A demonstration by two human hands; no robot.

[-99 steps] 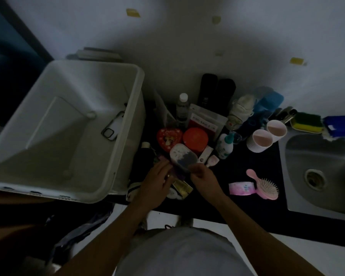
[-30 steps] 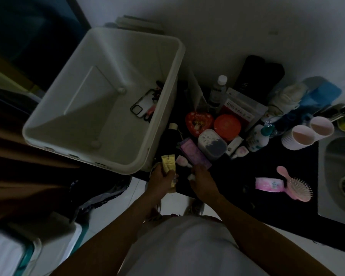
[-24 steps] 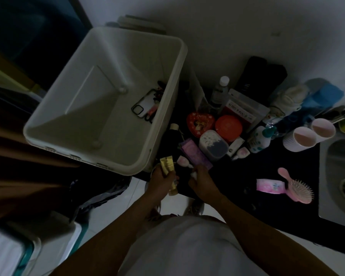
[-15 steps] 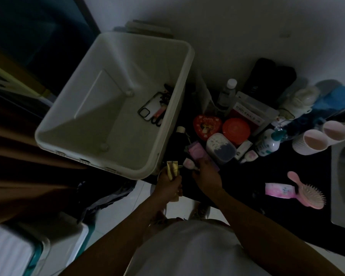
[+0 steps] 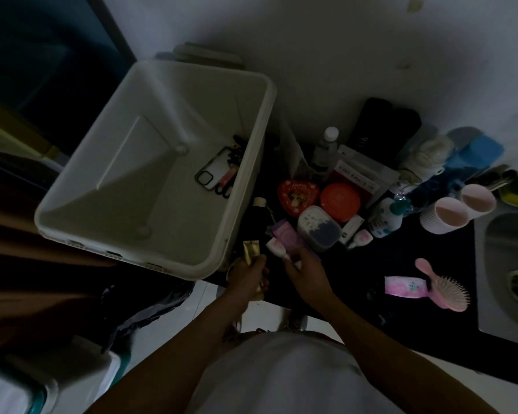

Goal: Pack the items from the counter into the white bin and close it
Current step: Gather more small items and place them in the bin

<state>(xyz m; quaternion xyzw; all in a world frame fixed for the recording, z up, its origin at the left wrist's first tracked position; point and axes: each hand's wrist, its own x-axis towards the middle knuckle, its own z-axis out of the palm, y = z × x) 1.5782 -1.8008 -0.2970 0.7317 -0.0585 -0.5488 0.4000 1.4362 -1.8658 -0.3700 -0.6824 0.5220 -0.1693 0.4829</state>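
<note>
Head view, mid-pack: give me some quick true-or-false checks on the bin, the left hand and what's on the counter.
1. The left hand grips a gold tube. True.
2. The white bin is closed with its lid. False: it stands open, with no lid on it.
3. A phone case lies inside the bin. True.
4. The pink hairbrush is already in the bin. False: it lies on the black counter, near the sink.
5. Two cups stand on the counter beside the sink. True.
</note>
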